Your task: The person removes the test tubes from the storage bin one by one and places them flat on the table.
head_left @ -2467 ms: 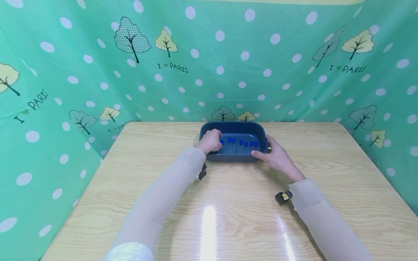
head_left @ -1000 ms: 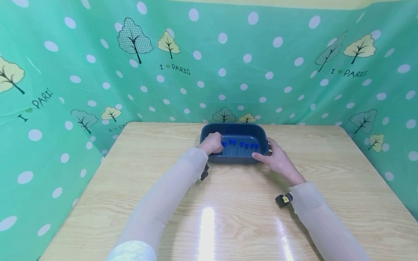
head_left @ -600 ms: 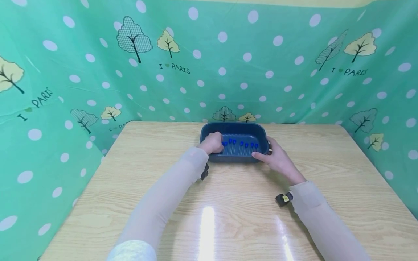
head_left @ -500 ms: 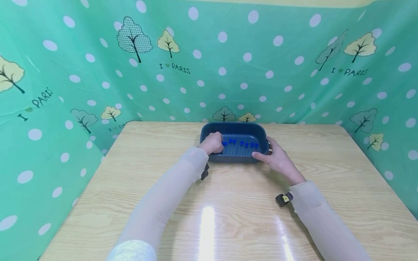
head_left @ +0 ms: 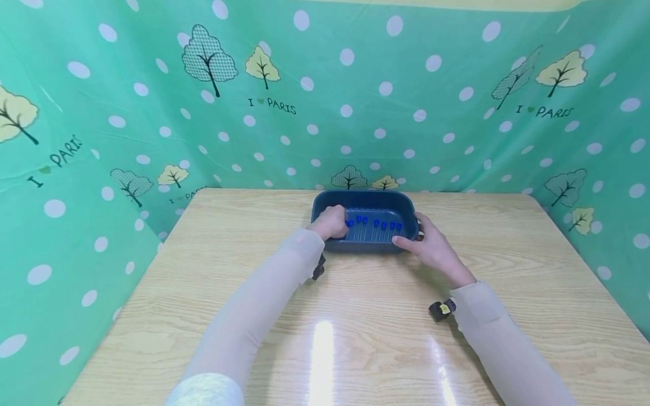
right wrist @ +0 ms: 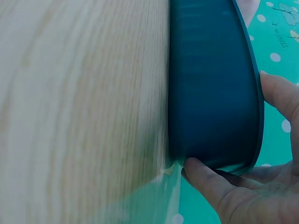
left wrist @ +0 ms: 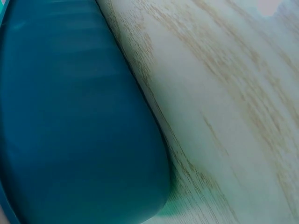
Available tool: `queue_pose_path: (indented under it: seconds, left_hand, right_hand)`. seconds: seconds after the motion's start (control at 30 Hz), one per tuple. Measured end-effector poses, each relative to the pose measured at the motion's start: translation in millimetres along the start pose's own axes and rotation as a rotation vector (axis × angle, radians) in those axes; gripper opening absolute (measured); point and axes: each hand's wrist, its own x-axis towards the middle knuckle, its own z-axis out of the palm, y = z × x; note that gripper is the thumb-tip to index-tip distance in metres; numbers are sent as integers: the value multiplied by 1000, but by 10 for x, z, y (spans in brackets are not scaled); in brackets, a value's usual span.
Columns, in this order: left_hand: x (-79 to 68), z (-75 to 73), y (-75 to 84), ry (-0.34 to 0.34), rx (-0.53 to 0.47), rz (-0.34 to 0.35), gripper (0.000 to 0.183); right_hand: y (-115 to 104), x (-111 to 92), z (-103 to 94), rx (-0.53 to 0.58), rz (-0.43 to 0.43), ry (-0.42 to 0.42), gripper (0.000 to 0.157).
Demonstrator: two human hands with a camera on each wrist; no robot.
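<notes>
A dark blue rectangular tub (head_left: pixel 370 247) stands at the far edge of the table. On its floor lie several thin, pale sticks with bright blue heads (head_left: pixel 376 223), set side by side; their exact kind is too small to tell. My left hand (head_left: pixel 331 221) reaches over the front wall into the tub's left end. Its fingers bend down beside the leftmost blue heads, and the fingertips are hidden. My right hand (head_left: pixel 431 246) grips the tub's right end, the thumb over the rim. In the right wrist view, fingers (right wrist: pixel 212 186) curl under that end of the tub (right wrist: pixel 215 84).
The wood-grain table (head_left: pixel 376 327) spreads in front of the tub. A green dotted curtain (head_left: pixel 315 79) hangs right behind it and along both sides. Dark wrist cameras (head_left: pixel 442 309) sit below both wrists.
The view shifts slightly from 2.5 s ago. A further blue head now shows beside my left hand, which stays in the tub. My right hand keeps its hold.
</notes>
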Motion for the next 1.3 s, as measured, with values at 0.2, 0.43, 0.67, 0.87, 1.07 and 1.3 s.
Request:
queue_pose_path:
  seconds: [0.2, 0.43, 0.67, 0.87, 1.07, 1.3]
  left_hand:
    - [-7, -11, 2, -2, -9, 2, 33]
    - [-1, -5, 4, 0, -8, 0, 32]
    - [1, -2, 1, 15, -4, 5, 31]
    - [-17, -16, 2, 18, -12, 15, 32]
    - [-14, -23, -7, 24, -13, 27, 35]
    - [-9, -25, -8, 27, -40, 22, 34]
  right_hand:
    - [-4, -7, 4, -6, 2, 0, 101]
    - [-1, -4, 10, 1, 10, 4, 100]
    - [3, -3, 14, 3, 6, 3, 100]
    - [-2, -8, 15, 4, 0, 3, 101]
    - [3, 3, 25, 4, -5, 13, 99]
    - [4, 4, 29, 6, -7, 13, 97]
